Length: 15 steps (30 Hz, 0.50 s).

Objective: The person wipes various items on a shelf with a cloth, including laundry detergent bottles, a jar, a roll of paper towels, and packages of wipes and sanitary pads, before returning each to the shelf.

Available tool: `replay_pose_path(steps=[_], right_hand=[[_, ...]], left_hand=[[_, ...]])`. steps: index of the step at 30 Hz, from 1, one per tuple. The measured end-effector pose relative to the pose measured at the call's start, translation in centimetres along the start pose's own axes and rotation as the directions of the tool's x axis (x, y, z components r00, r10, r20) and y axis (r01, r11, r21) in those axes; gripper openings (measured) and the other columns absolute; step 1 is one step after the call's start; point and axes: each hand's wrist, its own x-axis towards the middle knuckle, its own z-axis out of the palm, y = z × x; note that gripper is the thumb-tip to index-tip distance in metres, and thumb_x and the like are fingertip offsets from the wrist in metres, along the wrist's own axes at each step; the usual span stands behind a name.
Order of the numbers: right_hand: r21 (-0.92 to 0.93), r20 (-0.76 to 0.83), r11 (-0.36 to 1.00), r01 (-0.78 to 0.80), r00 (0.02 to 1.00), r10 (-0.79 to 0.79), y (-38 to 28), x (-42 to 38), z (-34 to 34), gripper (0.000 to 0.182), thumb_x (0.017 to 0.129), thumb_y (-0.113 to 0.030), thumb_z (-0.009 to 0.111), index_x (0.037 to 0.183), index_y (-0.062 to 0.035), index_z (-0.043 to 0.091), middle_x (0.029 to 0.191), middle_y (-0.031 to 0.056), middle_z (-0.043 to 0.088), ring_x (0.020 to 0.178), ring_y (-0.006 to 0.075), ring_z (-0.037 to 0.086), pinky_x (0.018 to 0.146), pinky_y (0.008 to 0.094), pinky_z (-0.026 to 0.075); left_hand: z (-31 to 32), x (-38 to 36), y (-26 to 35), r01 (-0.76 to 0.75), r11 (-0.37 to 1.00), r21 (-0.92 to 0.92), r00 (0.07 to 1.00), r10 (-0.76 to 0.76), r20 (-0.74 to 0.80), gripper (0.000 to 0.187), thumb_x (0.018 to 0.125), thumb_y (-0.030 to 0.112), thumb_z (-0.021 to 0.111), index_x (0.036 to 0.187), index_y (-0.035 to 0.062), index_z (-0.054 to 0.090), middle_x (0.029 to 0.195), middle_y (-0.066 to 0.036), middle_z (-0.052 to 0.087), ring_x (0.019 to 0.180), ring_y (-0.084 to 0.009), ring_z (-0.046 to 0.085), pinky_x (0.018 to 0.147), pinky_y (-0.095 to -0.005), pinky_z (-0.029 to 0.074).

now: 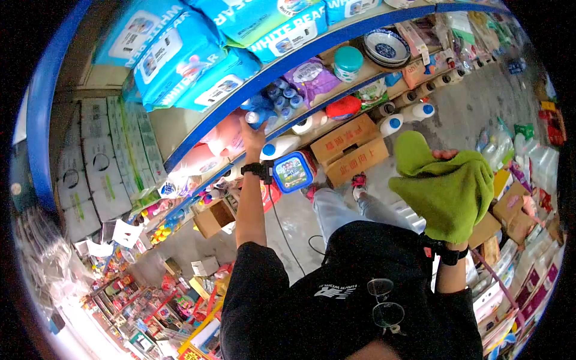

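Currently, a soft olive-green cloth (pixel 447 198) is gripped in the right hand (pixel 445 154), which is mostly covered by the fabric; only some fingertips are seen, curled at its upper fold. The cloth is held up in front of the body, well apart from the shelving.

By the left hand (pixel 252 137), a small blue-and-clear plastic bottle (pixel 256 117) is reached at the front edge of the blue-edged lower shelf (pixel 336 101), toward its left end. The fingers are placed about the bottle, but how tightly they are closed cannot be told. Just beside it, a cluster of dark blue bottles (pixel 287 99) is stood, followed along the shelf by a glossy purple packet (pixel 311 80), a round teal-lidded jar (pixel 348 63) and a stack of blue-and-white patterned dishes (pixel 387 48).

Above, large bright-blue plastic packs (pixel 180 66) are piled along the front edge of the blue-rimmed upper shelf (pixel 273 65). Below the lower shelf's front edge, white bottles with blue caps (pixel 391 125) are lined up, and near them are seen an open brown cardboard box with red lettering (pixel 350 150) and a squarish tub with a blue-rimmed lid (pixel 294 172). Black straps (pixel 258 171) are worn on both wrists.
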Motion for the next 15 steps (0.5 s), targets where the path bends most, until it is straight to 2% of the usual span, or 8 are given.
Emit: replay_pose_path(steps=[2,3,5,6,8,9,11,15], right_hand=[[0.058,-0.060,0.996,-0.071,0.995,0.074,-0.3,0.1,0.4,0.063,0.049,-0.014,0.084,0.104,-0.0078,0.055,0.098,0.0030,0.061,0.091,0.0154,0.056,0.083,0.0256,0.044],[0.057,-0.063,0.995,-0.076,0.995,0.079,-0.4,0.1,0.4,0.063,0.049,-0.014,0.084,0.104,-0.0078,0.055,0.098,0.0030,0.061,0.091,0.0154,0.056,0.083,0.0256,0.044],[-0.393,-0.019,0.907,0.153,0.985,-0.174,-0.8,0.3,0.3,0.063,0.049,-0.014,0.085,0.105,-0.0071,0.056,0.096,0.0029,0.061,0.089,0.0147,0.056,0.080,0.0259,0.045],[-0.391,-0.020,0.908,0.151,0.985,-0.173,-1.4,0.4,0.1,0.063,0.049,-0.014,0.085,0.105,-0.0071,0.056,0.096,0.0029,0.061,0.089,0.0147,0.056,0.080,0.0259,0.045],[-0.545,0.169,0.793,0.271,0.962,-0.212,-2.4,0.5,-0.2,0.063,0.063,-0.014,0.079,0.119,-0.0061,0.051,0.108,0.0059,0.060,0.099,0.0166,0.056,0.087,0.0282,0.045],[-0.556,0.195,0.781,0.284,0.958,-0.210,-2.5,0.5,-0.5,0.063,0.064,-0.014,0.079,0.119,-0.0061,0.051,0.109,0.0060,0.060,0.100,0.0166,0.055,0.087,0.0284,0.045],[-0.548,0.209,0.787,0.283,0.958,-0.198,-2.2,0.2,-0.7,0.063,0.064,-0.013,0.078,0.120,-0.0060,0.050,0.110,0.0061,0.059,0.100,0.0168,0.055,0.088,0.0286,0.044],[-0.480,0.161,0.851,0.214,0.975,-0.154,-0.6,-0.2,-1.5,0.063,0.066,-0.012,0.077,0.121,-0.0057,0.049,0.112,0.0064,0.058,0.102,0.0171,0.054,0.089,0.0291,0.044]], left_hand=[[0.5,0.3,-2.2,-0.030,0.998,0.050,0.999,0.028,0.039,0.055,0.066,0.005,0.075,0.112,0.0013,0.045,0.101,-0.018,0.058,0.095,-0.0344,0.057,0.084,-0.0399,0.045],[0.6,0.3,-3.2,-0.057,0.993,0.105,0.996,0.050,0.071,0.056,0.066,0.004,0.075,0.114,0.0015,0.045,0.102,-0.018,0.058,0.097,-0.0344,0.056,0.085,-0.0396,0.044],[0.9,0.8,-4.5,-0.087,0.988,0.129,0.996,0.081,0.049,0.061,0.063,0.003,0.075,0.117,0.0012,0.046,0.107,-0.019,0.056,0.101,-0.0349,0.054,0.087,-0.0401,0.043],[1.1,1.1,-5.0,-0.042,0.984,0.174,0.999,0.036,0.041,0.062,0.062,0.003,0.075,0.117,0.0005,0.046,0.108,-0.019,0.056,0.102,-0.0352,0.054,0.088,-0.0402,0.042],[0.5,1.2,-3.6,-0.028,0.970,0.241,0.999,0.016,0.051,0.057,0.065,0.004,0.072,0.115,-0.0016,0.045,0.107,-0.021,0.054,0.101,-0.0394,0.052,0.086,-0.0418,0.043],[0.3,0.9,-2.8,-0.029,0.969,0.244,0.998,0.017,0.053,0.057,0.065,0.004,0.072,0.115,-0.0016,0.045,0.107,-0.021,0.054,0.101,-0.0394,0.052,0.086,-0.0418,0.043],[0.4,0.0,-0.2,-0.174,0.897,0.406,0.972,0.224,-0.077,0.046,0.070,0.003,0.064,0.111,-0.0034,0.046,0.105,-0.023,0.052,0.096,-0.0429,0.050,0.084,-0.0439,0.043],[1.7,-2.5,5.3,-0.178,0.831,0.527,0.952,0.280,-0.121,0.036,0.072,0.001,0.056,0.107,-0.0049,0.047,0.103,-0.024,0.049,0.094,-0.0434,0.049,0.082,-0.0457,0.042]])
